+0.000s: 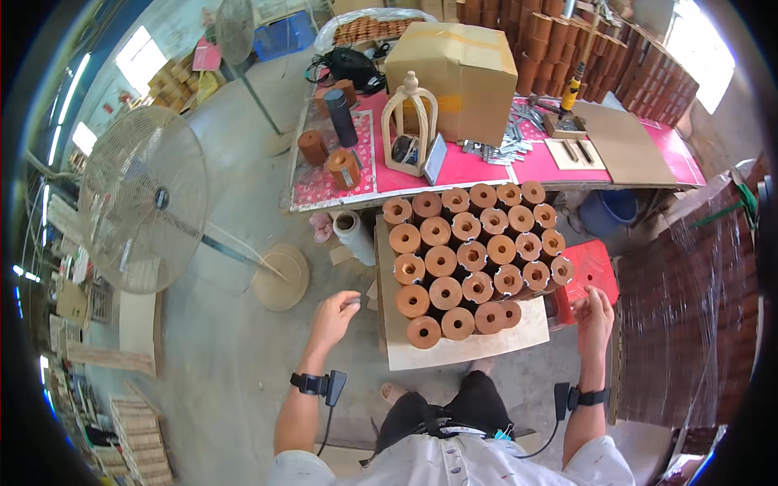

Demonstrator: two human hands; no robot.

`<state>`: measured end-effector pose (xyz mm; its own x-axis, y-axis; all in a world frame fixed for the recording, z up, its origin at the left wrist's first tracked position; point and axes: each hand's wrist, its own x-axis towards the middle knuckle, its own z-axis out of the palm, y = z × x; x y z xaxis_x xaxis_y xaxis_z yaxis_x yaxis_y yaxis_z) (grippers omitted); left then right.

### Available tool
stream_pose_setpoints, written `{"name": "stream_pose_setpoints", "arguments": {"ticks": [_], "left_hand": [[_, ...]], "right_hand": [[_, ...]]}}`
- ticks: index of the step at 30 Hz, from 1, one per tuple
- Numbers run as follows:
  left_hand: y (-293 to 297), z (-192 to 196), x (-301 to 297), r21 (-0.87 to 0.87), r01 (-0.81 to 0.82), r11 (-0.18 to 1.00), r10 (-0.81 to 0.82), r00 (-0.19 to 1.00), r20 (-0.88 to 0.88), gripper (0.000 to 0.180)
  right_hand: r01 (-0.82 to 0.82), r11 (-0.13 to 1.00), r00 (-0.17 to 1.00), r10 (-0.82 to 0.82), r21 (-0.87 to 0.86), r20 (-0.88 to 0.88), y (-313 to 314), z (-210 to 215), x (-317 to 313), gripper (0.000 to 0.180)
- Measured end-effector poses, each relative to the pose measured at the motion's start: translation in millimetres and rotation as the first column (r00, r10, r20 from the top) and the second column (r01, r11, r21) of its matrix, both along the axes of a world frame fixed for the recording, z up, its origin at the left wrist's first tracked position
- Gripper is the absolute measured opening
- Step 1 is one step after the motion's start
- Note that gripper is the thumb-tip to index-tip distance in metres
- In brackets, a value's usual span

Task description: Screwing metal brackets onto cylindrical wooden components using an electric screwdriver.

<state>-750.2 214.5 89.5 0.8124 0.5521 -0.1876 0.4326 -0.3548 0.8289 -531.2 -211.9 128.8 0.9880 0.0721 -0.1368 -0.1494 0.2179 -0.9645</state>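
Note:
Rows of reddish-brown cylinders (472,257) stand upright on a pale board (470,353) in front of me, most with a hole in the top and some with white chipped-looking edges. My left hand (335,317) hovers left of the board, apart from the cylinders, fingers loosely bent and nothing visible in them. On the other side, my right hand (595,314) is raised in front of a red plastic stool (596,267). Its fingers are half curled and apart, with no object seen in them; whether it touches the stool I cannot tell.
Behind the cylinders, a pink-covered table (478,172) bears a cardboard box (458,81), a wooden arched frame (409,121), metal parts and a yellow power screwdriver (570,93). A large fan (146,198) stands left. A film-wrapped stack (689,324) flanks my right; a blue bucket (609,211) sits beyond.

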Motion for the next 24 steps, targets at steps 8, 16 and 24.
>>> {"name": "stream_pose_setpoints", "arguments": {"ticks": [8,16,24], "left_hand": [[52,-8,107,0.246,0.243,0.938,-0.257,0.966,0.027,0.038],[87,-42,248,0.576,0.297,0.762,-0.406,0.911,0.067,0.058],[124,-63,358,0.883,0.318,0.345,-0.42,0.894,-0.157,0.04]], "right_hand": [[0.312,0.95,0.95,-0.311,0.024,-0.011,-21,-15,-62,0.022],[0.459,0.888,0.885,-0.459,-0.014,-0.075,5,-22,-92,0.02],[0.695,0.708,0.711,-0.703,-0.127,-0.029,74,-4,-157,0.018]]}}
